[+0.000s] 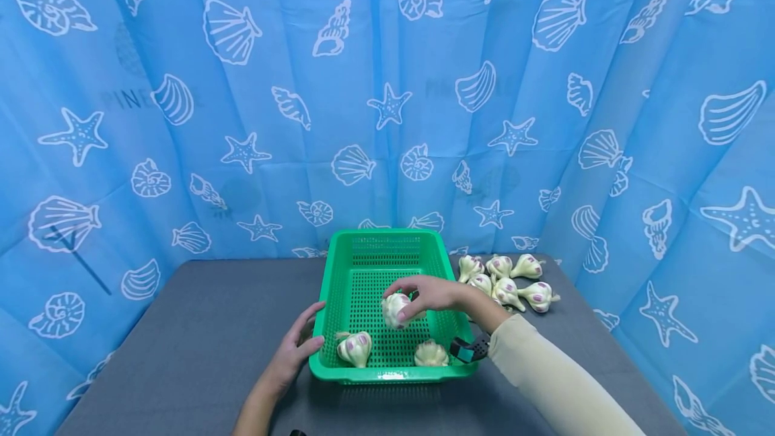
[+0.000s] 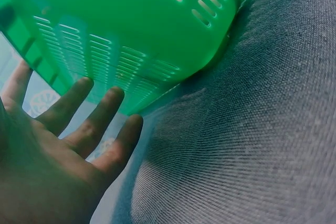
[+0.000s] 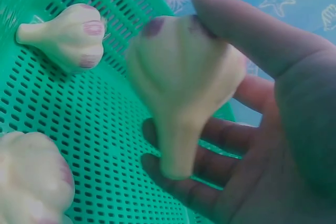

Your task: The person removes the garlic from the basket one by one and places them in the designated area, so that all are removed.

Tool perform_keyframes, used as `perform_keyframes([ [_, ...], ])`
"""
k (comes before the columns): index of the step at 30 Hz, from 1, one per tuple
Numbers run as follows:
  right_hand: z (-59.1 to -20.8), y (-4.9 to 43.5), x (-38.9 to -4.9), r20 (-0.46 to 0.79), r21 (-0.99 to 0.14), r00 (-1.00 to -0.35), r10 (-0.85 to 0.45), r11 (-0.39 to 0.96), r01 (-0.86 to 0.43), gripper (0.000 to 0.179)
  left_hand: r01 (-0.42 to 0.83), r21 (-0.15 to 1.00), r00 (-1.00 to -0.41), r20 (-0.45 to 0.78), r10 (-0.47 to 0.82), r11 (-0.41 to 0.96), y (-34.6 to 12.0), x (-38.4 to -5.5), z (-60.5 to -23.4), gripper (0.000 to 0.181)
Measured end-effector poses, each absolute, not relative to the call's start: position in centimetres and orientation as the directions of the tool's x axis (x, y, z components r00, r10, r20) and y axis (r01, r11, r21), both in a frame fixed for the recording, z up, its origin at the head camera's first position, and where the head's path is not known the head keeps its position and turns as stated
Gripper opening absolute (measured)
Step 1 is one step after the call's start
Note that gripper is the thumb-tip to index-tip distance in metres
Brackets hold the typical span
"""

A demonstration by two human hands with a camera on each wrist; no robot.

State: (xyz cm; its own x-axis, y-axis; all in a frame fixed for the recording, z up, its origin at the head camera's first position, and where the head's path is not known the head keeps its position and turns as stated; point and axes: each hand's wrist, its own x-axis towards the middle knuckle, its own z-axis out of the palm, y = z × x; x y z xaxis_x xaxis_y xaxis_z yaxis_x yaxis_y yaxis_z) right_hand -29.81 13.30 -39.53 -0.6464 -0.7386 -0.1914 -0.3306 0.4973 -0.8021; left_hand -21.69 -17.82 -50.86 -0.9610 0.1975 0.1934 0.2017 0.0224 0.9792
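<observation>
A garlic bulb [image 1: 393, 311] is held in my right hand [image 1: 434, 293] above the middle of a green plastic basket [image 1: 393, 374]. In the right wrist view the thumb presses on the held bulb's wide end, and the fingers curl behind its stem. Two other garlic bulbs lie on the basket floor near its front: one at the left [image 1: 355, 348], one at the right [image 1: 431, 354]. At the basket's left rim my left hand [image 1: 287, 358] rests its fingertips and thumb. Its fingers [image 2: 92, 129] look spread and fairly straight along the outer wall in the left wrist view.
Several garlic bulbs [image 1: 507, 291] lie in a group on the grey tabletop [image 1: 230, 328], right of the basket and behind my right forearm. A blue curtain [image 1: 387, 140] with white shell prints hangs behind the table and along both sides.
</observation>
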Motion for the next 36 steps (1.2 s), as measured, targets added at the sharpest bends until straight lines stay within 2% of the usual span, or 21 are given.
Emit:
perform_keyframes([
  [16,-39.7,16.4,-28.8,0.041,-0.861,-0.756,-0.653,0.361,-0.359,0.048,0.181,0.983,-0.967,0.172,0.188,0.031,-17.7,-21.6,-50.6,0.057],
  [25,-39.8,17.2,-28.1,0.155,-0.809,-0.839,-0.522,0.42,-0.411,0.052,0.196,0.98,-0.963,0.188,0.192,0.025,-17.6,-21.6,-50.7,0.058],
  [36,-39.9,17.9,-27.4,0.214,-0.814,-0.901,-0.377,0.441,-0.377,0.05,0.183,0.983,-0.966,0.178,0.186,0.013,-17.7,-21.6,-50.6,0.057],
])
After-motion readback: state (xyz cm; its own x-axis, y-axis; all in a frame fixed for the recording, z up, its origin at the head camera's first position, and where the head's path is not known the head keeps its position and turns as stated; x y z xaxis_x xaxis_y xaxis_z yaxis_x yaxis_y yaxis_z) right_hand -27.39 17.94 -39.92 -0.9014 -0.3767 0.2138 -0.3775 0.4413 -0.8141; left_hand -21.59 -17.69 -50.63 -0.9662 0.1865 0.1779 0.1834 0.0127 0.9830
